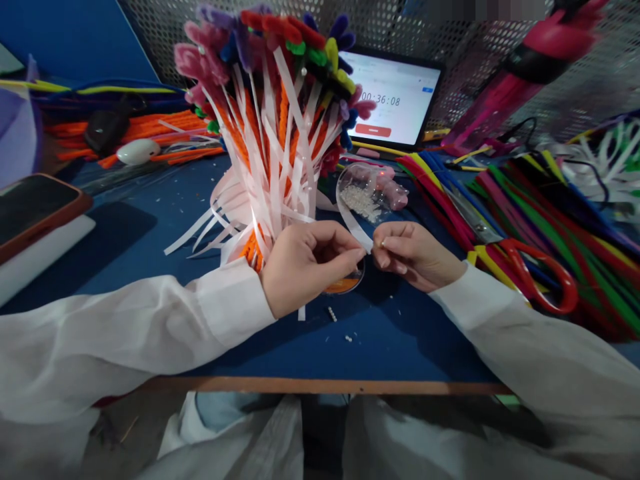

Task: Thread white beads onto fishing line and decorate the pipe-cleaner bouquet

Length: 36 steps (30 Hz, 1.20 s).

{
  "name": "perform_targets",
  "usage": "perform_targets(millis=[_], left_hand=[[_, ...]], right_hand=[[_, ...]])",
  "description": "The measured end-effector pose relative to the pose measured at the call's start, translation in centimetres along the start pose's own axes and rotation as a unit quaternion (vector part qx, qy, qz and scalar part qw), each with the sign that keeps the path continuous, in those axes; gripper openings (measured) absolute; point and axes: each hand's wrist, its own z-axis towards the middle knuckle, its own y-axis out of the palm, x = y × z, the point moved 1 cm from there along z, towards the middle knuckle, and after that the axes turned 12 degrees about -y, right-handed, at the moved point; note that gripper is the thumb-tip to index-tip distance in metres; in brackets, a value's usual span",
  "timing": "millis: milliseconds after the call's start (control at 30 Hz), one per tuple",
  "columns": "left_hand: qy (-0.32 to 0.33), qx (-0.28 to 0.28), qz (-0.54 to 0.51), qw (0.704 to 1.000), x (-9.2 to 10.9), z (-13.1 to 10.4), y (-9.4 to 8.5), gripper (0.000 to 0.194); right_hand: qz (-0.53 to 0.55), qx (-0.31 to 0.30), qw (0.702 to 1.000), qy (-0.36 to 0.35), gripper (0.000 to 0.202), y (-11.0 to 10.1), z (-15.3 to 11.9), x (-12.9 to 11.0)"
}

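Blue tabletop point(280, 350); left hand point(313, 267) pinches a curved white ribbon point(354, 227); closed right hand point(417, 257) grips a tiny item point(383, 245), too small to identify

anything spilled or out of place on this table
A few loose white beads and a short row of beads lie near the front edge of the table, apart from the clear bag of white pieces. They look like strays, possibly dropped. I see no clear damage.
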Motion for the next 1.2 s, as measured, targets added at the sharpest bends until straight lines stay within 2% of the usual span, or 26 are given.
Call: perform_targets(millis=[400,967,1200], left_hand=[[0.001,-0.004,-0.001,1.0,-0.01,0.0,-0.02,0.013],[0.001,-0.007,-0.021,1.0,-0.18,0.01,-0.03,0.014],[0.006,-0.006,-0.037,0.999,-0.08,-0.05,-0.02,0.018]], right_hand=[[-0.028,0.002,1.0,0.001,0.035,0.29,0.0,-0.15],[-0.022,0.005,1.0,0.003,0.033,0.56,0.03,-0.23],[-0.02,-0.014,1.0,-0.013,0.031,0.28,-0.05,-0.07]])
